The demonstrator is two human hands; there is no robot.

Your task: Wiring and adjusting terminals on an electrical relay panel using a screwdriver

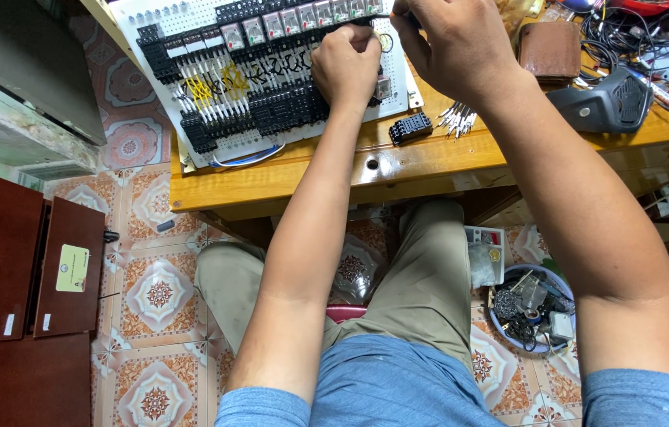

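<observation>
A white perforated panel (192,16) lies on the wooden table (295,174), carrying rows of black terminal blocks, small relays and white and yellow wires. My left hand (344,65) rests as a fist on the panel's right part, fingers curled over something too small to make out. My right hand (449,43) hovers just to its right at the panel's top right corner, fingers pinched around a thin dark tool or wire, mostly hidden.
A loose black relay socket (411,126) and a bunch of ferruled wire ends (457,119) lie right of the panel. A brown wallet (549,49), a black device (607,103) and tangled cables sit far right. A bowl of parts (532,304) stands on the tiled floor; a dark cabinet (2,261) stands left.
</observation>
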